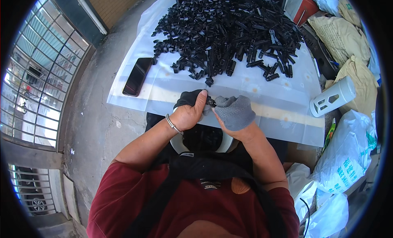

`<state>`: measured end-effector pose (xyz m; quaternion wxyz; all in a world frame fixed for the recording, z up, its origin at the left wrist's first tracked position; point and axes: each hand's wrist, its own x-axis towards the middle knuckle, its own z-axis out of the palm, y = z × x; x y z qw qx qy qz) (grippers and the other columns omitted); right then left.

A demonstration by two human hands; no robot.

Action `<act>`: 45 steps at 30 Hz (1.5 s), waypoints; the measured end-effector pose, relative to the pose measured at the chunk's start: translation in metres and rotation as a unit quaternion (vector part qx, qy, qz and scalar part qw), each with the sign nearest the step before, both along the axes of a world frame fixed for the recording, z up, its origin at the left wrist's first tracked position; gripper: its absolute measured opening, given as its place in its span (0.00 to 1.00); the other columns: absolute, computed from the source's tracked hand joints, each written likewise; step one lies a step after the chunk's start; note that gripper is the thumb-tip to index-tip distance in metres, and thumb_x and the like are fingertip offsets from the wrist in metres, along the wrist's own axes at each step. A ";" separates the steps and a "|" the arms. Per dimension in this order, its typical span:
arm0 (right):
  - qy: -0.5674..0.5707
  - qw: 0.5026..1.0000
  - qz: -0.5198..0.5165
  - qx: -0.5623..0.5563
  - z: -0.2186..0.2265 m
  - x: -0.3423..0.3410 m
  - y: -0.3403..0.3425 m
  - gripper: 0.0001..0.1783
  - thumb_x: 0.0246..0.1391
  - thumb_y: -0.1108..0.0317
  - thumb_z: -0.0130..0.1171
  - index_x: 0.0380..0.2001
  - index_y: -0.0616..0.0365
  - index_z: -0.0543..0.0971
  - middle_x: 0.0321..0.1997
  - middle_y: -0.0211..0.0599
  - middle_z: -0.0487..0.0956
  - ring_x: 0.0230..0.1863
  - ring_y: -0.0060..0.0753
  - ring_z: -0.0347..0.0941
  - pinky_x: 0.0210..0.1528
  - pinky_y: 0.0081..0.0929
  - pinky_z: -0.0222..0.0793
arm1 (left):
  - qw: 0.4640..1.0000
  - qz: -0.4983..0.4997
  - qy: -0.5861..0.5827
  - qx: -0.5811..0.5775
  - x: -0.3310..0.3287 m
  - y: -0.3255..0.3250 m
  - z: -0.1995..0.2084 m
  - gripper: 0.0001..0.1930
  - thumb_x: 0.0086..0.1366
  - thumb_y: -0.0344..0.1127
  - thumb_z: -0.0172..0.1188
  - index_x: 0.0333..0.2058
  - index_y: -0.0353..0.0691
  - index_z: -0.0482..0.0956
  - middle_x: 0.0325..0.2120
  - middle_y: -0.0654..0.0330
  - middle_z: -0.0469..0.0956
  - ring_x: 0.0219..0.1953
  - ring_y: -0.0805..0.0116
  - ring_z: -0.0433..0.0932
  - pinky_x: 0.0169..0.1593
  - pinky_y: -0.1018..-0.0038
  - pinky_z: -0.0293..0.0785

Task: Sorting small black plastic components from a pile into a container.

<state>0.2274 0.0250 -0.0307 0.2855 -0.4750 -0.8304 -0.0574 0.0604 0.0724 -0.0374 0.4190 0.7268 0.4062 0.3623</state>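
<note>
Above my lap, just off the table's near edge, my two hands meet over a small black plastic part (pixel 211 102). My left hand (pixel 190 109), in a black fingerless glove with a metal bangle at the wrist, pinches it from the left with the thumb on top. From the right, my right hand (pixel 235 113), in a grey dotted glove, is curled around its other end. The fingers hide most of the part. Below the hands sits a white round container (pixel 177 144) with a dark inside. A large pile of black plastic parts (pixel 229 29) covers the table's far half.
A pale flowered cloth (pixel 282 115) covers the table (pixel 163 92). A black phone (pixel 137 77) lies at its left edge. At the right edge is a white slotted cylinder (pixel 333 96). Filled sacks (pixel 337 39) and plastic bags (pixel 344 152) crowd the right. A barred window (pixel 41 74) stands left.
</note>
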 end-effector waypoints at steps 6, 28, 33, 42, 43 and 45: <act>0.026 0.999 0.031 -0.001 -0.012 -0.020 -0.001 0.07 0.43 0.64 0.54 0.26 0.53 0.76 0.28 0.37 0.75 0.30 0.43 0.70 0.32 0.37 0.65 | 0.993 0.012 0.081 0.083 -0.006 -0.015 0.004 0.15 0.63 0.36 0.42 0.22 0.35 0.72 0.18 0.47 0.72 0.23 0.45 0.71 0.27 0.59 0.65; -0.107 0.982 -0.140 0.072 -0.018 0.038 0.068 0.17 0.37 0.78 0.50 0.35 0.54 0.76 0.37 0.44 0.75 0.38 0.44 0.71 0.38 0.37 0.67 | 0.910 0.012 0.319 0.265 -0.003 0.033 -0.012 0.09 0.53 0.33 0.51 0.33 0.39 0.75 0.27 0.50 0.74 0.28 0.52 0.74 0.32 0.63 0.71; -0.058 0.981 -0.187 -0.004 -0.007 0.034 0.072 0.17 0.37 0.78 0.50 0.35 0.53 0.77 0.39 0.44 0.75 0.38 0.44 0.71 0.39 0.37 0.67 | 0.909 0.009 0.316 0.273 -0.008 0.029 -0.006 0.08 0.51 0.31 0.50 0.31 0.39 0.74 0.26 0.49 0.75 0.28 0.53 0.75 0.34 0.63 0.72; -0.096 0.985 -0.145 0.004 -0.017 0.044 0.064 0.12 0.40 0.72 0.54 0.32 0.54 0.77 0.38 0.44 0.76 0.40 0.45 0.71 0.43 0.38 0.66 | 0.937 0.047 0.283 0.198 -0.019 0.023 0.000 0.11 0.51 0.37 0.55 0.29 0.34 0.74 0.23 0.48 0.75 0.27 0.51 0.75 0.32 0.64 0.71; -0.087 0.984 -0.154 -0.010 -0.017 0.042 0.060 0.11 0.41 0.71 0.54 0.32 0.55 0.77 0.37 0.45 0.76 0.40 0.46 0.71 0.43 0.39 0.66 | 0.947 0.065 0.247 0.194 -0.019 0.022 -0.001 0.12 0.52 0.38 0.55 0.29 0.34 0.74 0.22 0.48 0.75 0.26 0.51 0.75 0.31 0.64 0.71; -0.080 0.983 -0.162 -0.024 -0.016 0.036 0.052 0.11 0.42 0.70 0.54 0.33 0.56 0.77 0.36 0.45 0.76 0.40 0.47 0.70 0.44 0.40 0.65 | 0.950 0.057 0.222 0.212 -0.020 0.023 -0.007 0.11 0.53 0.37 0.54 0.29 0.34 0.74 0.21 0.49 0.75 0.25 0.53 0.75 0.29 0.65 0.71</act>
